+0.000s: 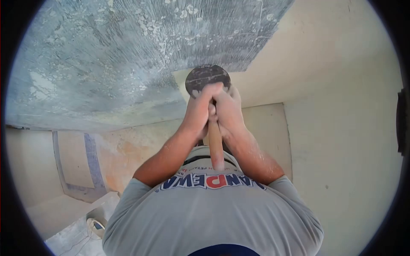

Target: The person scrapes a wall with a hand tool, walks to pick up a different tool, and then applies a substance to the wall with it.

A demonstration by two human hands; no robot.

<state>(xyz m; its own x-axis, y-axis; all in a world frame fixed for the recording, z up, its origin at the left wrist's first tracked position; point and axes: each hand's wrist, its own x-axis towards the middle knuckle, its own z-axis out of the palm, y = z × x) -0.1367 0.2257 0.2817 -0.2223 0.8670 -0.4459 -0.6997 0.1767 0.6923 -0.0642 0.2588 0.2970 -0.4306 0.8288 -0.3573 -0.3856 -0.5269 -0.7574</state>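
Observation:
Both my hands come together in front of my chest around one tool, a round dark disc (pixel 208 77) with pale smears and a wooden handle (pixel 216 147). My left hand (pixel 197 112) is closed at the tool from the left side, and my right hand (pixel 229 106) from the right, their fingers overlapping just below the disc. The handle points back toward my shirt. Beyond the disc lies a grey-blue, streaked surface (pixel 141 51) with whitish patches; whether the disc touches it cannot be made out.
Smooth cream surface (pixel 337 55) spreads on the right. A pale panel with a blue-grey border (pixel 76 158) stands at the left. A round whitish container (pixel 96 228) sits at the lower left, with a thin cord nearby. Something dark (pixel 401 121) shows at the right edge.

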